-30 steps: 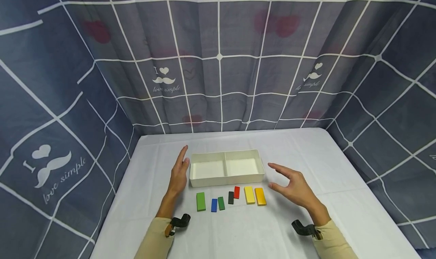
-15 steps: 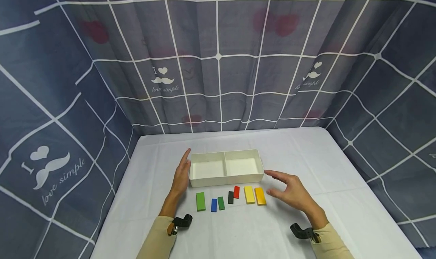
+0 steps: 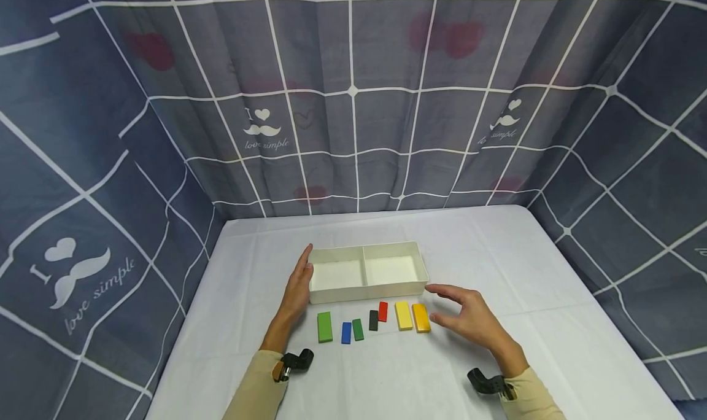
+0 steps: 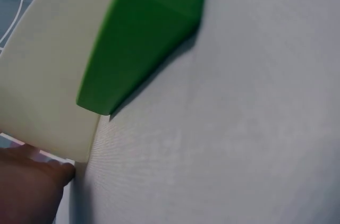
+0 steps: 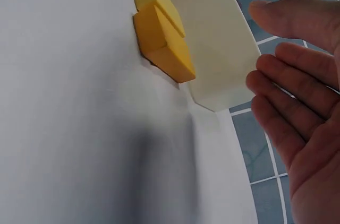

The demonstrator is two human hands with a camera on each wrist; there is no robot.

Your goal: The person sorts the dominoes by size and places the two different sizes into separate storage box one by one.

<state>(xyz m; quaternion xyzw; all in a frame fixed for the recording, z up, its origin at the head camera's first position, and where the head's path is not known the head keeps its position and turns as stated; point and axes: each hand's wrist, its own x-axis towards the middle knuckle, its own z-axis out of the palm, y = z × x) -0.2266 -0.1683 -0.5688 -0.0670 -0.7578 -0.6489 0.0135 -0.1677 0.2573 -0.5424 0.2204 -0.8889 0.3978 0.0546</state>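
Hands: moved inward since the earlier frame, left hand [image 3: 295,291] to the left end of the box [image 3: 369,291], right hand [image 3: 472,314] to its right front corner.
Box: off-white, two compartments, unshifted on the bench [image 3: 359,383].
Fingers: left straight; right relaxed, thumb apart; nothing pinched, contact uncertain.
Bearing: box now bracketed at both ends; judged a placing of hands, not yet a hold.
Blocks: seven, unmoved before the box, light green [image 3: 324,327] leftmost, orange [image 3: 421,318] rightmost, nearest the right hand.
Curtain [image 3: 386,125]: gridded, behind.

Both forearms [image 3: 276,333] extend forward, left hand [image 3: 295,292] with fingers [image 3: 302,263] straight, right hand [image 3: 475,315] with thumb [image 3: 446,321] and forefinger [image 3: 448,293] apart.
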